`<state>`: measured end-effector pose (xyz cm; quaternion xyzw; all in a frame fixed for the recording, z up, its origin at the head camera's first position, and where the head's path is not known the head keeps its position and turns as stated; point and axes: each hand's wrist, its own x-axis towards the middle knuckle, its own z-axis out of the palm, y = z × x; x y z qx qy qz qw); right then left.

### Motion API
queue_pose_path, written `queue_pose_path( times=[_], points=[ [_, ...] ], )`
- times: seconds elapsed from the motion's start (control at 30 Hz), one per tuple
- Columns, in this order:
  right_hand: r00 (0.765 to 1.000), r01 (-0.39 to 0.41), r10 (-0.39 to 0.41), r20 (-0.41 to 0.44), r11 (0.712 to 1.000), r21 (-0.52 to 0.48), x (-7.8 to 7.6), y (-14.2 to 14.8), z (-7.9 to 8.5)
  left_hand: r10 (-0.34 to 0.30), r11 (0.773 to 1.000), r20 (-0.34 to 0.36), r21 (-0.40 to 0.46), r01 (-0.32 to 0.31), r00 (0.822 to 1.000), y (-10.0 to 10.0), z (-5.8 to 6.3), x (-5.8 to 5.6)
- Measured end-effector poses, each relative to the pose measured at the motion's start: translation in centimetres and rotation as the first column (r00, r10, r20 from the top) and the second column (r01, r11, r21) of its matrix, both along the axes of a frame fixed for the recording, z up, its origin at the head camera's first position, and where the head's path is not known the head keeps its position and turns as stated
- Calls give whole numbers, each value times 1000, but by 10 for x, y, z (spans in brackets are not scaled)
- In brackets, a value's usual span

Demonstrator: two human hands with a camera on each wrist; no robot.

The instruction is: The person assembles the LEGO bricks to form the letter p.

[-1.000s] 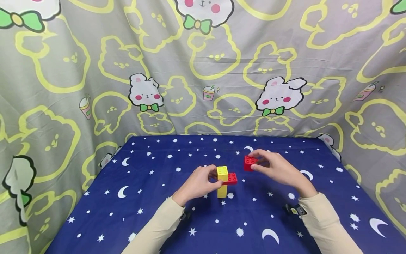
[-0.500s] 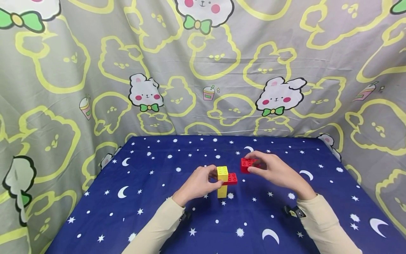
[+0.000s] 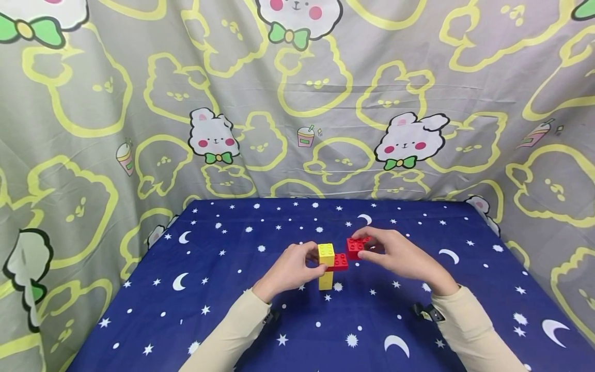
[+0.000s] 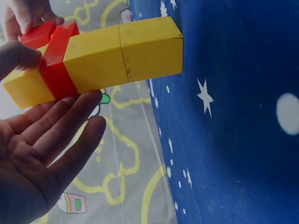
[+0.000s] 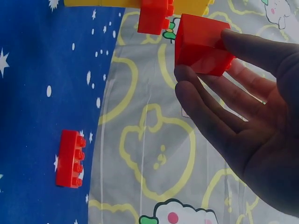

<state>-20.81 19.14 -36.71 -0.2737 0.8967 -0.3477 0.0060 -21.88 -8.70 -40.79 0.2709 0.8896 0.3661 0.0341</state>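
Observation:
A stack of toy building bricks stands upright on the table, with yellow bricks point(image 4: 126, 53) below, a red brick point(image 3: 341, 262) across them and a yellow brick point(image 3: 326, 253) on top. The red one juts out to the right. My left hand point(image 3: 294, 268) grips the stack near its top, thumb on the near side and fingers behind. Just right of the jutting end, my right hand point(image 3: 395, 254) pinches another red brick point(image 5: 203, 44) between thumb and fingers. That held brick is in the air, apart from the stack in the right wrist view.
One more red brick point(image 5: 69, 158) lies on the table in the right wrist view. A dark blue cloth point(image 3: 223, 320) with white stars and moons covers the table. Grey patterned curtain point(image 3: 260, 175) hangs behind and along the sides.
My right hand has moved left and slightly nearer with its red brick, closing in on the jutting end of the stack. My left hand and the stack have stayed put.

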Motion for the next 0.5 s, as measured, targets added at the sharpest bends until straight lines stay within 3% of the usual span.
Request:
queue_pose_path(
  times=[0.5],
  points=[
    [999,-26,26,28,1000,4,-2,-4,-7,-3,1000,1,5,3,1000,0,1,0]
  ],
)
